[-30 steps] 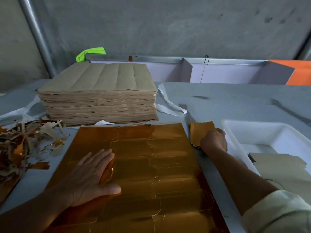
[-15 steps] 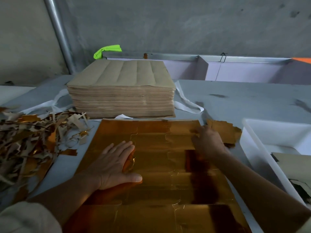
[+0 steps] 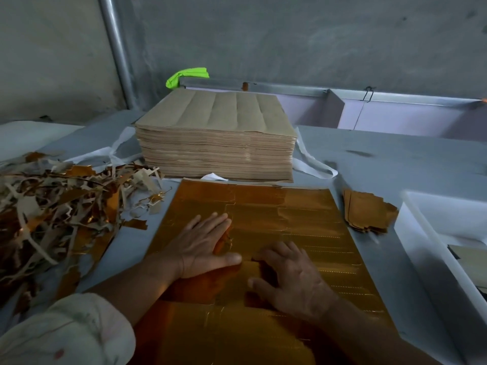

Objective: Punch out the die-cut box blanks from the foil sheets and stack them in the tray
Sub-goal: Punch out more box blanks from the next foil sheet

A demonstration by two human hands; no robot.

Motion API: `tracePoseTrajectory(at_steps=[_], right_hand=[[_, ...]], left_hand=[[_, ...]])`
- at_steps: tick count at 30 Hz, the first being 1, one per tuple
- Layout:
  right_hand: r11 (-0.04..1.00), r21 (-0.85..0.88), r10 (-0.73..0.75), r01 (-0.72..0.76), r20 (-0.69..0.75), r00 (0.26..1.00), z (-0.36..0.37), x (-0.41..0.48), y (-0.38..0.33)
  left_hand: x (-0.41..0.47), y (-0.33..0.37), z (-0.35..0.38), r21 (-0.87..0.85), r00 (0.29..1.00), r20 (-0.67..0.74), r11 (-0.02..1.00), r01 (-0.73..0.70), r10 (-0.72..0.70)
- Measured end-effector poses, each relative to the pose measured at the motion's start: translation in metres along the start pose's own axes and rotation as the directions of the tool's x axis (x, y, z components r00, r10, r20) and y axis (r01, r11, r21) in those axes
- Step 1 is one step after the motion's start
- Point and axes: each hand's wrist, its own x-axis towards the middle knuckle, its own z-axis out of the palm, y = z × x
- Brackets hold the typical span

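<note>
A gold foil sheet (image 3: 295,222) with die-cut lines lies flat on the grey table in front of me. My left hand (image 3: 203,243) presses flat on its middle left, fingers straight. Beside it, my right hand (image 3: 292,275) rests on the sheet with fingers bent down onto the foil. A small pile of punched gold blanks (image 3: 369,212) sits just right of the sheet. The white tray (image 3: 421,248) stands at the right edge with a few brown blanks inside.
A thick stack of brown sheets (image 3: 216,138) stands behind the foil sheet. A heap of gold and brown scrap strips (image 3: 52,206) covers the table's left. White straps lie by the stack. A low metal-edged partition (image 3: 369,111) runs along the back.
My right hand has left the pile of punched blanks and come back and left onto the sheet next to my left hand. The left hand stays pressed. The view has swung left.
</note>
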Motion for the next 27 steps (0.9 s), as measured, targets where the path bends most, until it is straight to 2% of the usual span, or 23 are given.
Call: tracePoseTrajectory(at_steps=[6,11,14,23,27], right_hand=[[1.0,0.007,0.03,-0.029,-0.043,0.999,0.006,-0.003,-0.007],[1.0,0.021,0.025,-0.023,-0.112,0.993,0.01,-0.007,-0.01],[0.999,0.041,0.016,-0.011,-0.138,0.99,0.009,-0.009,-0.011],[0.998,0.008,-0.057,0.063,-0.338,0.939,0.009,-0.014,-0.017],[0.992,0.066,-0.079,0.107,-0.336,0.939,0.01,-0.015,-0.018]], left_hand=[[-0.01,0.012,0.005,-0.18,0.971,-0.194,0.978,0.105,-0.14],[-0.021,0.024,0.023,-0.063,0.907,-0.218,0.933,0.355,-0.36],[-0.024,0.023,0.031,-0.092,0.872,-0.197,0.893,0.44,-0.449],[-0.022,0.021,0.036,-0.115,0.859,-0.198,0.882,0.458,-0.472],[-0.021,0.021,0.035,-0.117,0.86,-0.202,0.883,0.454,-0.469]])
